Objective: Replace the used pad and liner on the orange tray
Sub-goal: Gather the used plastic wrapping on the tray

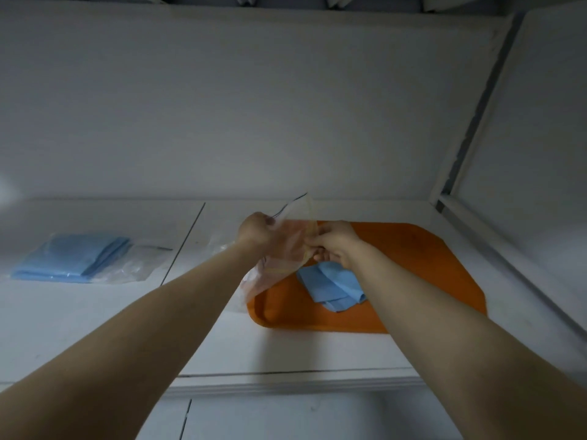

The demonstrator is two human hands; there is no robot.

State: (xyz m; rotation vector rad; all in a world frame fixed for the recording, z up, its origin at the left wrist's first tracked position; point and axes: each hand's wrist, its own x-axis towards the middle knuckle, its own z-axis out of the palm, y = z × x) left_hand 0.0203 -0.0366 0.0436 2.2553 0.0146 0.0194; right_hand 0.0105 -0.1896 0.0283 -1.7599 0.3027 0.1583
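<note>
Two hands were on the clear plastic liner (286, 249), holding it up over the left end of the orange tray (413, 258). The left hand (255, 231) was curled into a fist round the liner's top edge, above the tray's far-left corner. The right hand (333, 246) pinched the liner's other side with bent fingers and thumb, just right of the left hand and over the tray's far-left part. The liner hung slack between them, its lower end trailing past the tray's left rim; whether it touched the rim, can't tell. The blue pad (330, 287) lay crumpled inside the tray, in the near-left area, partly hidden by the right forearm. The tray sat flat on the white counter (286, 350). Well left of the tray, a stack of folded blue pads (73, 258) lay on the counter, partly inside a clear bag (133, 265).
</note>
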